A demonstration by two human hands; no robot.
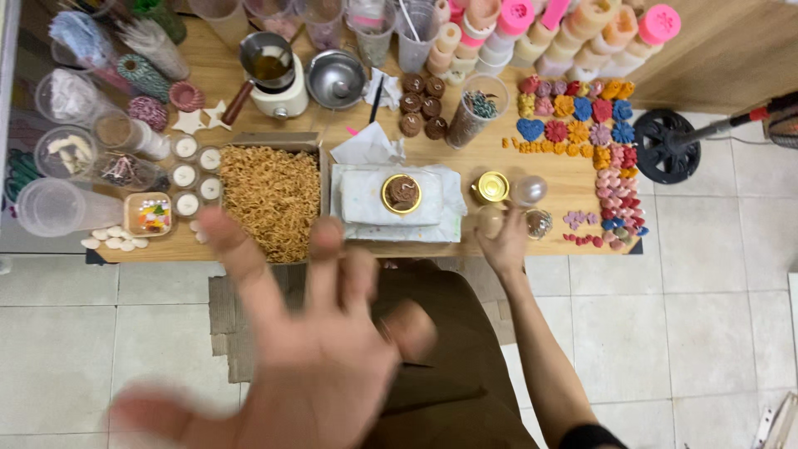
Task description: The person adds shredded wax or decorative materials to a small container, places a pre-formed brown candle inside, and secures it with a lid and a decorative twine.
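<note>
My left hand (307, 357) is raised close to the camera, blurred, fingers spread wide and holding nothing. My right hand (505, 248) reaches to the wooden table's (465, 162) front edge, with its fingers curled around a small clear round container (490, 219). Beside that hand are a small glass jar with dark bits (539, 223), a clear ball (529, 189) and a gold tin (492, 187). A gold tin holding a brown candle (402, 193) rests on a white folded cloth (391, 199) in the middle.
A box of tan shredded filler (270, 199) sits left of the cloth. Small white candles (187, 176), plastic cups (58, 208), a melting pot (270, 71), brown moulded candles (422, 104) and coloured wax shapes (582, 125) crowd the table. A black fan base (665, 145) stands on the tiled floor.
</note>
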